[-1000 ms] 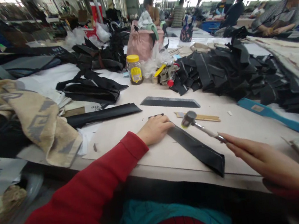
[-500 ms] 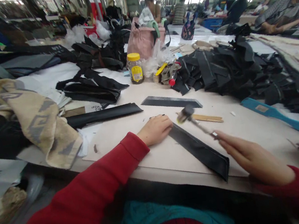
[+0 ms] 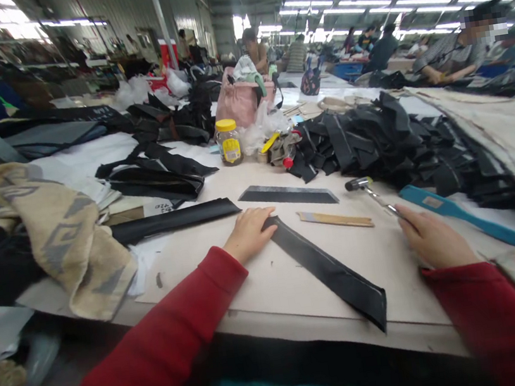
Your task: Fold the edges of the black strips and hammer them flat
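Observation:
My right hand (image 3: 436, 235) is closed round the handle of a small hammer (image 3: 359, 184), its head raised at the right, away from the black strip. My left hand (image 3: 251, 233) lies on the board at the upper end of a long black strip (image 3: 330, 272), fingers stretched out and thumb apart, touching that end. The strip runs slantwise toward the table's near edge, with a raised edge along its side. Beyond it lie a flat wooden stick (image 3: 336, 219) and a second black strip (image 3: 286, 195) with a grey band.
A heap of black pieces (image 3: 360, 140) fills the back right, near a blue tool (image 3: 466, 215). A yellow-lidded jar (image 3: 229, 143) and a pink bag (image 3: 239, 99) stand behind. At left are a folded black piece (image 3: 175, 219) and a patterned cloth (image 3: 72, 238). Other people work farther back.
My right hand has moved the hammer away from the strip to the right. My left fingers have straightened at the strip's end. The view has tilted up.

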Available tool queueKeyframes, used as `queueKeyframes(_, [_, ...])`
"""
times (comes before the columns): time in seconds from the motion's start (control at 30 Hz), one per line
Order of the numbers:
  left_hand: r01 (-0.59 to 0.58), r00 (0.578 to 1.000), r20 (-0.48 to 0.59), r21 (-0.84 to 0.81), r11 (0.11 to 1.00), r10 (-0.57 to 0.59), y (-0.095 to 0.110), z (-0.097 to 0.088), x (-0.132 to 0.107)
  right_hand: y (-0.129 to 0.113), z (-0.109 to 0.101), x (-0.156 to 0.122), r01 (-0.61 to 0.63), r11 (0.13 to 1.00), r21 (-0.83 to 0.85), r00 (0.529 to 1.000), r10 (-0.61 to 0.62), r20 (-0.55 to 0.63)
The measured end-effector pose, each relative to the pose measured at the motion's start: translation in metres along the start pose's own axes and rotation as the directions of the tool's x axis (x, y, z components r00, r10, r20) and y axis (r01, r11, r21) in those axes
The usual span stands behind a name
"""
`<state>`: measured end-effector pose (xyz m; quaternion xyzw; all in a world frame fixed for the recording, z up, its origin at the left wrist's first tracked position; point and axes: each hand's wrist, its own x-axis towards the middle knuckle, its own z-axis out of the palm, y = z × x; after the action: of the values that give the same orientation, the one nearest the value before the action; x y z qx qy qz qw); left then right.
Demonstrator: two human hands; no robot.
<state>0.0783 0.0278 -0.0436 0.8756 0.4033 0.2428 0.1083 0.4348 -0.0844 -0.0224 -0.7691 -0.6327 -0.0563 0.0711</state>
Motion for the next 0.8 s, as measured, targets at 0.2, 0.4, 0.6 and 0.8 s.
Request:
queueKeyframes(0.2, [0.032,0.999,0.018,-0.31,0.95,-0.028,0.005,0.0,0.002,-0.028,0.0,-0.008,0.16,0.972,0.173,0.979,-0.135,-0.151])
queueKeyframes(0.4, [0.134,0.979,-0.023,-0.681,0.72,-0.204,0.008,-0.006,0.006,-0.093,-0.021,-0.041,0.096,0.672,0.734,0.869,-0.416,0.268])
queueKeyframes(0.6, [0.264,0.889,0.031,-0.85,0.456,-0.456,0.004,-0.013,0.01,-0.092,-0.023,-0.039,-0.018,0.578,0.816,0.917,-0.316,0.244])
queueKeyframes(0.8, [0.282,0.872,0.068,-0.879,0.385,-0.485,0.002,-0.012,0.01,-0.101,-0.014,-0.036,0.185,0.601,0.777,0.918,-0.389,0.083])
